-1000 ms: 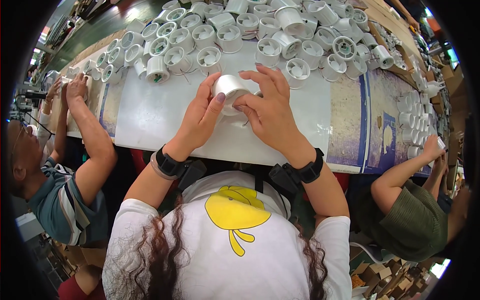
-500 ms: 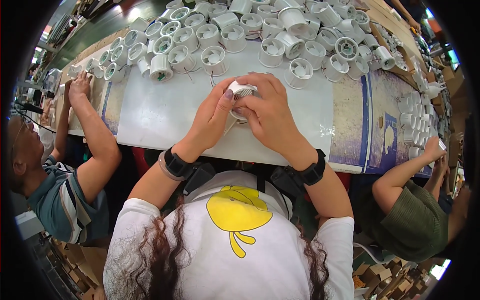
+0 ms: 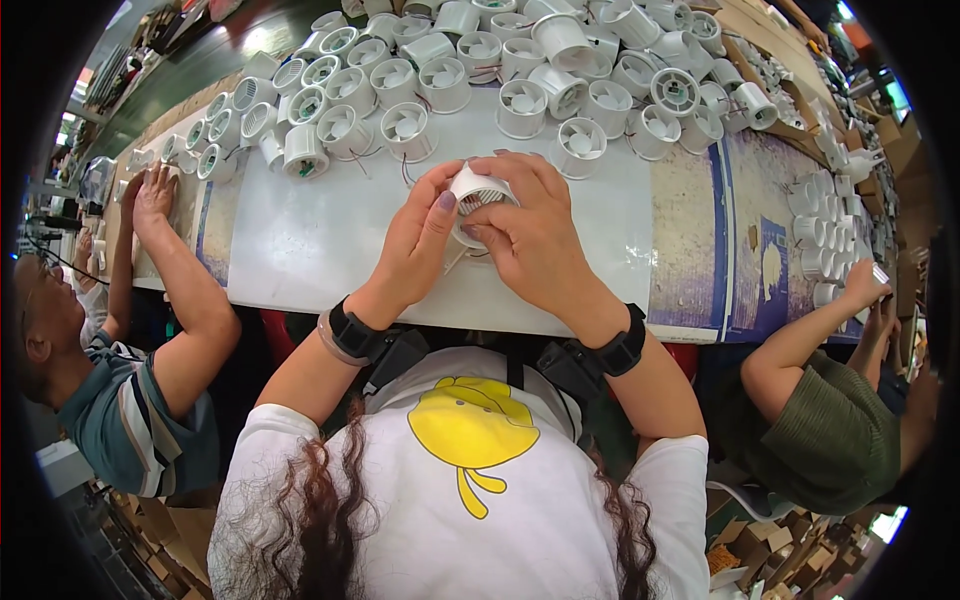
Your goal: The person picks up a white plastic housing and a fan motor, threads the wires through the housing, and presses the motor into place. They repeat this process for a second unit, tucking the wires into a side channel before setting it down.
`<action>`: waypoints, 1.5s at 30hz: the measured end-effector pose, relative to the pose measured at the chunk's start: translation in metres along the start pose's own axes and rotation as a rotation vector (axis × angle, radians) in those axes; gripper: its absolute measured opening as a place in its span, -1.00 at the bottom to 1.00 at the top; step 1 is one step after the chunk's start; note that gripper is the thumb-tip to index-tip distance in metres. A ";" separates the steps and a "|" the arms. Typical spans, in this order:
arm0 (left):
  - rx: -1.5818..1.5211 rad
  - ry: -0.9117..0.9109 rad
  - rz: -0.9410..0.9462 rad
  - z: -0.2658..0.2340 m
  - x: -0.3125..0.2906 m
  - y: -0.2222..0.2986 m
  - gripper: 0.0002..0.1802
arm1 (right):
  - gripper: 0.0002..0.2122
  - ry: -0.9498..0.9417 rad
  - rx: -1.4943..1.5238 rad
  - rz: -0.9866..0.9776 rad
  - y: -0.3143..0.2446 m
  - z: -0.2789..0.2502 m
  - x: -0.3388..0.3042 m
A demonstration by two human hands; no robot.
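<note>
One white housing (image 3: 469, 183): slatted end (image 3: 486, 198) toward camera, long axis apparently tilted.

The head camera is looking down from the person's head, sitting as the left one of a side-by-side pair, and is facing forward across the table (image 3: 310, 240) from just outside its near edge. The white shirt (image 3: 390, 530) is filling the bottom of the view at close range, while the left hand (image 3: 416, 242) and right hand (image 3: 532, 232) are showing farther off, inside the middle of that edge. The table's far side is lying farther still, toward the top. The wide lens is also catching one co-worker (image 3: 135, 400) at left and another co-worker (image 3: 825, 435) at right, along the near edge.
</note>
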State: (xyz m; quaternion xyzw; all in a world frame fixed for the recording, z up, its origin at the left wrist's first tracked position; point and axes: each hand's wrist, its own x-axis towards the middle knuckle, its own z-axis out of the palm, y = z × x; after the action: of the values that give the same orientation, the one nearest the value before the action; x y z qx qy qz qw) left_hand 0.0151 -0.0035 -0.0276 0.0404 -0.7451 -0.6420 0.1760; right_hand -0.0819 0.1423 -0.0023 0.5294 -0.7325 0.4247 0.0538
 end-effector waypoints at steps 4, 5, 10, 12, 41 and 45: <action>0.004 0.047 -0.062 0.000 0.001 0.000 -0.55 | -0.84 -0.037 -0.025 -0.009 -0.007 -0.004 0.000; 0.002 0.046 -0.086 -0.003 0.003 -0.002 -0.54 | -0.83 -0.054 -0.041 -0.015 -0.012 -0.008 -0.001; -0.220 -0.021 -0.223 -0.011 0.008 -0.001 -0.49 | -0.80 -0.065 -0.131 -0.013 -0.003 -0.010 0.001; -0.327 -0.052 -0.265 -0.012 0.010 0.004 -0.47 | -0.80 -0.038 -0.099 0.000 0.006 -0.013 -0.001; -0.461 -0.191 -0.231 -0.006 0.015 -0.006 -0.31 | -0.88 0.040 -0.010 0.036 0.010 -0.014 -0.003; -0.469 -0.157 -0.238 -0.006 0.015 -0.005 -0.31 | -0.87 0.023 0.005 0.048 0.010 -0.015 -0.004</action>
State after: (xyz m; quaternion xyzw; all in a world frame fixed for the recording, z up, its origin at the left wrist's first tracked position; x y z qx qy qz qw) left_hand 0.0024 -0.0147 -0.0284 0.0360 -0.5775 -0.8143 0.0454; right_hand -0.0934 0.1561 -0.0008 0.5070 -0.7431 0.4338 0.0508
